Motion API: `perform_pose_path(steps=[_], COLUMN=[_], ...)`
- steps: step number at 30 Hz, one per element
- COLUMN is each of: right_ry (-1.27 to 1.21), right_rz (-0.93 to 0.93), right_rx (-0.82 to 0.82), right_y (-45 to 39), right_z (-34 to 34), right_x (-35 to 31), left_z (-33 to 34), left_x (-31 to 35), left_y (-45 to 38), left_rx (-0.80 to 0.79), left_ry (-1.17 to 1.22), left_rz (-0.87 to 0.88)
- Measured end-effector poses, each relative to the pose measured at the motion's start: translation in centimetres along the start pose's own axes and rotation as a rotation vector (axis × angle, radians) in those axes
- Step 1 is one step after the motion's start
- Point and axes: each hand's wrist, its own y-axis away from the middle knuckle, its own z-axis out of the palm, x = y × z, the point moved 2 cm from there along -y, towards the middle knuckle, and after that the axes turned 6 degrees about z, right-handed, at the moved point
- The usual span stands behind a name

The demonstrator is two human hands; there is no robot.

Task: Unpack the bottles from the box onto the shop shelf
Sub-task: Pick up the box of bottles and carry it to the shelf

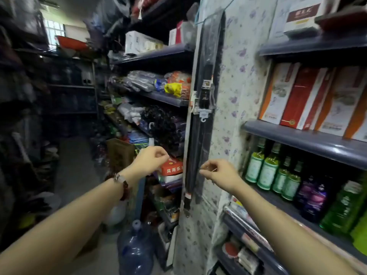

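Raised at chest height in a narrow shop aisle, both arms outstretched. Left hand (pixel 152 159), with a wristwatch (pixel 121 180) on its wrist, loosely curled, thumb meeting forefinger, nothing clearly held. Right hand (pixel 219 174) likewise curled, thumb and forefinger pinched together on something thin and pale, too small to identify. Between and behind the two hands, a long dark strip (pixel 198 135) hung upright against a floral-papered post (pixel 238 86). To the right, standing on the shop shelf (pixel 294 213), upright with necks pointing up and long axes vertical: a row of green bottles (pixel 268 172) with pale labels, then dark purple bottles (pixel 314 197) beside them, then larger green bottles (pixel 345 207) nearest the camera. Well apart from both hands, all of these. On the shelf above, tall red and orange-and-white cartons (pixel 303 100) stood side by side. On the left-hand shelving, packed bags and a red-and-white packet (pixel 171 167) just beyond the left hand. Down on the floor, a large blue water jug (pixel 135 249), upright, neck upward. No box visibly in frame.
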Motion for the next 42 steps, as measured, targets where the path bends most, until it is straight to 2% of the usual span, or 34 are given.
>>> perform_pose_path(steps=[5, 11, 26, 42], right_ry=[0.009, 0.007, 0.043, 0.058], right_rz=[-0.097, -0.128, -0.204, -0.213], right_rx=[-0.122, -0.198, -0.469, -0.830], right_y=[-3.3, -8.5, -21.0, -36.3], right_z=[7.4, 15.9, 36.7, 59.4], right_x=[-2.7, -4.5, -12.7, -14.9], left_z=[-3.6, -7.2, -13.3, -14.2], left_x=[-6.7, -15.5, -33.8, -54.6], left_y=[1.8, 2.0, -0.6, -5.1], left_rx=[0.094, 0.192, 0.258, 0.256], left_ry=[0.019, -0.022, -0.027, -0.085], left_rz=[-0.163, -0.250, -0.475, -0.851])
